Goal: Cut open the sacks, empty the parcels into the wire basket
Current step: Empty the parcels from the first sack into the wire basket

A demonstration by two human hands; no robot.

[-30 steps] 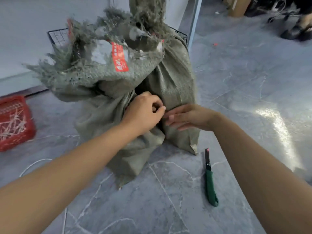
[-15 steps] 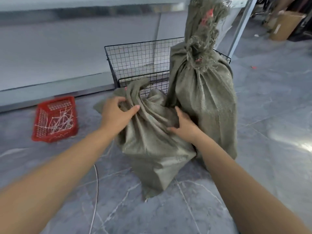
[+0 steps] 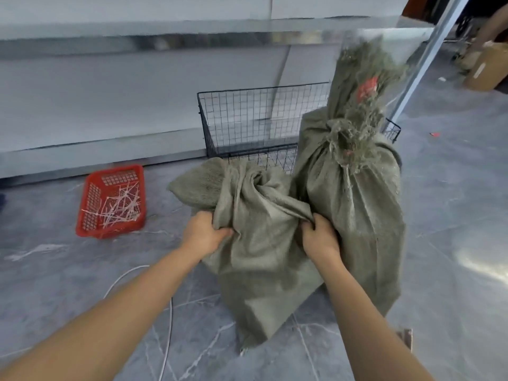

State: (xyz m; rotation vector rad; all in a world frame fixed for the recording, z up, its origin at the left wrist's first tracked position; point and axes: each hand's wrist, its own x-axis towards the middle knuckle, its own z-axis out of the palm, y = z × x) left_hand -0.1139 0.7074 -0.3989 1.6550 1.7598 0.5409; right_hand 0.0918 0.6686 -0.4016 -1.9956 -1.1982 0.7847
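Grey marble-look floor [image 3: 453, 243]. Red slotted plastic basket [image 3: 111, 200] of white strips on the left, then the left hand [image 3: 204, 233] and right hand [image 3: 320, 237], fingers bunching a slumped coarse-woven green sack [image 3: 261, 243] before the black wire basket [image 3: 253, 119]; a taller frayed sack [image 3: 354, 193] stands right.

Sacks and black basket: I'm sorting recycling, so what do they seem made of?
Near sack looks like coarse woven fabric, perhaps plastic fibre, matte grey-green; its weave shows. Tall sack looks the same; its top frays into strands. Wire basket: seemingly thin black metal wire, an open grid.
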